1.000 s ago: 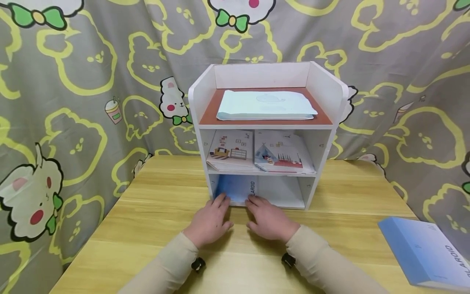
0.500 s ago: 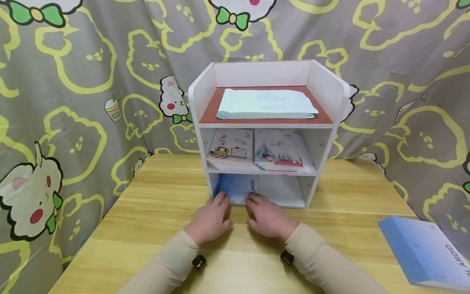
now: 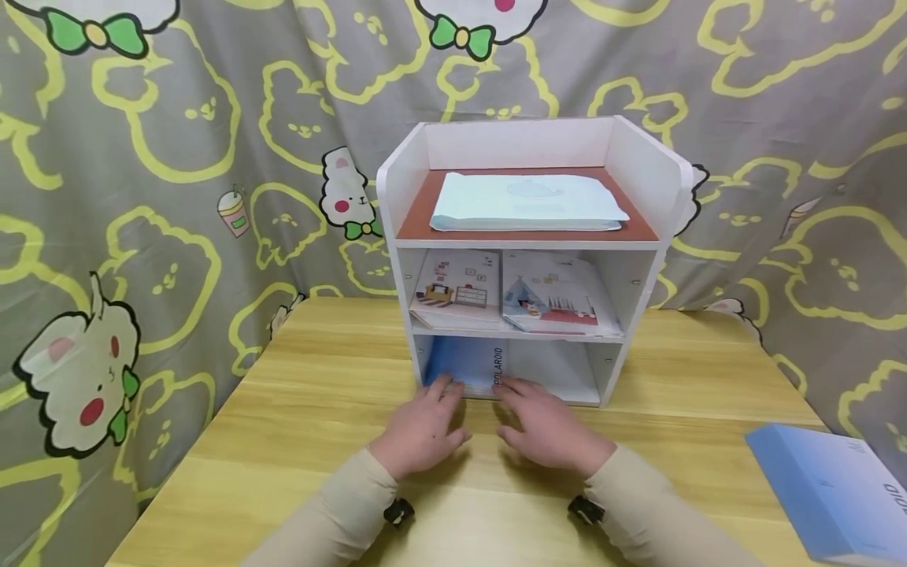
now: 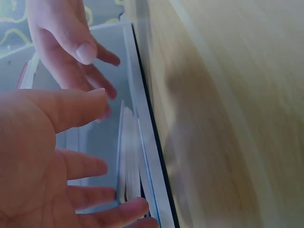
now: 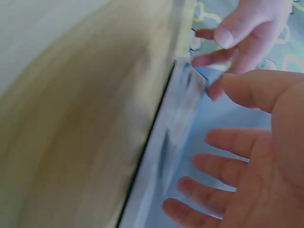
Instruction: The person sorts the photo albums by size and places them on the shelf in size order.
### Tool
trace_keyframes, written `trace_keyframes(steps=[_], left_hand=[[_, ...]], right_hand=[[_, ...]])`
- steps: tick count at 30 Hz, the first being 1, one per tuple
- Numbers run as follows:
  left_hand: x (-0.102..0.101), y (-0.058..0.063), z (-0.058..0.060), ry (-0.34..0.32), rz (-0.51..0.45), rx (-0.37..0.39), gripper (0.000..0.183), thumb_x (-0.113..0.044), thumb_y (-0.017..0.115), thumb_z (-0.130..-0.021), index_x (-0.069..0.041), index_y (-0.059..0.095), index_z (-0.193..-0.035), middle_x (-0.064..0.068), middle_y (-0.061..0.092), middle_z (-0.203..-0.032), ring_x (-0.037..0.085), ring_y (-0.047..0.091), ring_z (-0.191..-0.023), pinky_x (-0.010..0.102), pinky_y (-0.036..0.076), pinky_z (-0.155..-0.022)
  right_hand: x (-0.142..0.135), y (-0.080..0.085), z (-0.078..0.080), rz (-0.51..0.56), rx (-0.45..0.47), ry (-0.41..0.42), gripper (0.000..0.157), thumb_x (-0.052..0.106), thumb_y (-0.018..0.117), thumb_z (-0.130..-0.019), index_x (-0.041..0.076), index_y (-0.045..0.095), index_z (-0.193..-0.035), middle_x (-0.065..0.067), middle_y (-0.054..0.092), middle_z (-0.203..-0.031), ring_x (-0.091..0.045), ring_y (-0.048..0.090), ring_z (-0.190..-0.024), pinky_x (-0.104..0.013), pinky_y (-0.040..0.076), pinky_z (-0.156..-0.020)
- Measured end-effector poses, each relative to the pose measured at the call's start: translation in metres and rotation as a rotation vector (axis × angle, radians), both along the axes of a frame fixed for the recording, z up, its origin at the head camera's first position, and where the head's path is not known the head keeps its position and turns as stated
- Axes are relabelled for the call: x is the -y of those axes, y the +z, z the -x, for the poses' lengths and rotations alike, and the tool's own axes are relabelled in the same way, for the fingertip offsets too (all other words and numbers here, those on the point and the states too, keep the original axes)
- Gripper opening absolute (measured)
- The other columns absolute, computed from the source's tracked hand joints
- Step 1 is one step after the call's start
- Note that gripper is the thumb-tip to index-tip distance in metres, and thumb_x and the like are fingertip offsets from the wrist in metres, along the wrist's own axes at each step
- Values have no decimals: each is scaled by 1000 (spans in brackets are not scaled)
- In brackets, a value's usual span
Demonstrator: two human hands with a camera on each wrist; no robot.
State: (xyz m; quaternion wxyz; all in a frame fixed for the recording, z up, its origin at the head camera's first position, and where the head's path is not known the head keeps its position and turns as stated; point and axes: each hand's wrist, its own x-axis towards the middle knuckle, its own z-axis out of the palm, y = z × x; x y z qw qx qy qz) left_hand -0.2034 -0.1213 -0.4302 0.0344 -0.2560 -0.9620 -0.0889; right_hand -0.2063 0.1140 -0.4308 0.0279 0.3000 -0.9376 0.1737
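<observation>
A blue-and-white book (image 3: 464, 361) printed POLAROID lies flat on the bottom shelf, towards its left side. My left hand (image 3: 420, 431) is at the shelf's front edge by the book's left part, fingers extended. Near the book's right part is my right hand (image 3: 553, 431), its fingers also straight and slightly spread. Neither hand grips anything. In the left wrist view, the book's page edges (image 4: 129, 152) show just inside the shelf lip, with the left fingertips close to them. From the right wrist, the right fingers (image 5: 223, 171) are over the blue cover.
The white shelf unit (image 3: 641, 260) stands on a wooden table (image 3: 340, 339). Two illustrated books (image 3: 460, 287) lie on its middle shelf, and a pale flat packet (image 3: 527, 203) on top. Another thick blue book (image 3: 829, 488) lies at right. A patterned curtain (image 3: 276, 102) hangs behind.
The head view has turned slightly left, so everything sits further right. My right hand has eased off a little, showing more of the book's lettering. The book stays put on the shelf.
</observation>
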Motion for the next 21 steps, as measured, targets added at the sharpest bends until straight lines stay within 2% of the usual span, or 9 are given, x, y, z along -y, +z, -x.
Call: trace_keyframes(steps=[6,11,13,18,21], left_hand=[[-20,6,-4,-33,5,82,76,-51,64,-96,-8,41,-154,17,40,-157,38,44,-138,54,43,-106],[-43,8,-8,-88,-45,190,75,-52,60,-98,-12,37,-158,13,37,-159,34,43,-140,52,40,-110],[-53,7,-9,-118,-57,213,74,-54,58,-99,-14,37,-158,11,37,-159,31,44,-140,51,42,-108],[-80,6,-12,-182,-80,241,75,-59,54,-98,-19,35,-159,4,39,-159,23,45,-139,47,43,-108],[-95,7,-14,-214,-97,286,75,-60,53,-98,-21,35,-159,1,38,-160,20,43,-141,42,40,-111]], right_hand=[[-47,12,-20,9,-17,-70,60,32,71,-94,3,54,-145,-22,50,-147,-44,48,-132,-62,38,-108],[-91,21,-34,10,-66,-112,54,31,72,-94,2,60,-138,-23,56,-139,-45,55,-124,-63,43,-102],[-110,25,-39,21,-73,-139,53,32,72,-95,1,61,-137,-23,57,-138,-46,55,-122,-64,43,-101],[-170,31,-48,26,-36,-269,59,37,68,-98,-2,55,-141,-31,55,-136,-53,53,-120,-70,41,-96],[-212,31,-50,-16,36,-372,66,41,63,-100,-7,49,-143,-38,51,-134,-59,50,-118,-71,41,-91]])
